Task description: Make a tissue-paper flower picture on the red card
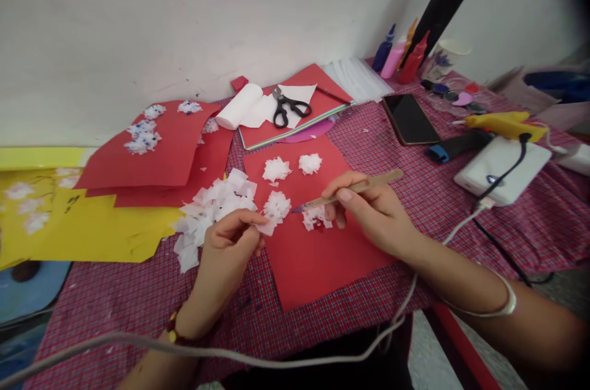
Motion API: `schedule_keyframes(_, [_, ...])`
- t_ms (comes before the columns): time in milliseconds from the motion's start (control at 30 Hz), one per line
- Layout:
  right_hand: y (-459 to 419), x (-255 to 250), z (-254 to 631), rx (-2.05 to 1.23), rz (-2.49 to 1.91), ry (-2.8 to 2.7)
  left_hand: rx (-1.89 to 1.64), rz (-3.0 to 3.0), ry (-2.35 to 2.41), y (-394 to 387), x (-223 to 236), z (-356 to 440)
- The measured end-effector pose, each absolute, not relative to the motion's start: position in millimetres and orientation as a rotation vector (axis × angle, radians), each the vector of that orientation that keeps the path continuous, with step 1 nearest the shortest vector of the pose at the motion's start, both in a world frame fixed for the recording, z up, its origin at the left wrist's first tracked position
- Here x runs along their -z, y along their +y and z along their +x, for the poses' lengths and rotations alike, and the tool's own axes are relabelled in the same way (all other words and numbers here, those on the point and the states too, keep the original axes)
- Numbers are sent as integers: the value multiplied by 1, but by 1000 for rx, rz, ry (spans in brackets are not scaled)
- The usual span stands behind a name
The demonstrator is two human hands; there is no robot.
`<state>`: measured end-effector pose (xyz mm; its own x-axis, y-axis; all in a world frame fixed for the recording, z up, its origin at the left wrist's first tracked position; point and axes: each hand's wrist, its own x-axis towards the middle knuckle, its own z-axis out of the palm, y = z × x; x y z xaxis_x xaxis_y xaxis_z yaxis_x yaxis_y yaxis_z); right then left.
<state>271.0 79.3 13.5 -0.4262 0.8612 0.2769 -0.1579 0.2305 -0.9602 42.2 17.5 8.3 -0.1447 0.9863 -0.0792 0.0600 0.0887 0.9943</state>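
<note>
My left hand point(234, 239) is closed in a pinch on a small white paper piece point(266, 227), just left of a white paper tuft point(276, 206). A flat wooden stick point(364, 186) with a bluish, stained tip lies between the fingers of my right hand point(369, 209). Its tip points left, close to that tuft. Beneath both hands is a red sheet point(322, 267) with several white tufts on it; the lower right tuft point(316, 217) is partly covered by my right fingers. Loose white paper pieces point(221, 199) are heaped beside my left hand.
Black scissors point(288, 109) and a white paper roll point(239, 105) lie behind. At the right are a phone point(410, 118), a yellow glue gun point(507, 126) and a white box point(502, 169). Paint bottles point(394, 58) stand near the wall. A white cable point(258, 362) crosses in front.
</note>
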Motion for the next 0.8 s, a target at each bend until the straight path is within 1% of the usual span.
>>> schedule_keyframes(133, [78, -11, 271, -1402, -687, -1568, -1178, 1314, 1397, 13, -7, 36])
schedule_keyframes(300, [78, -12, 269, -1412, -688, -1554, -1122, 1310, 1293, 14, -19, 38])
schedule_keyframes(400, [76, -14, 269, -1410, -688, -1543, -1082, 1337, 1364, 15, -18, 40])
schedule_keyframes(567, [69, -18, 270, -1323, -621, -1634, -1134, 1276, 1403, 17, -11, 50])
schedule_keyframes(800, [66, -16, 266, -1198, -528, -1836, -1131, 1237, 1469, 17, -14, 60])
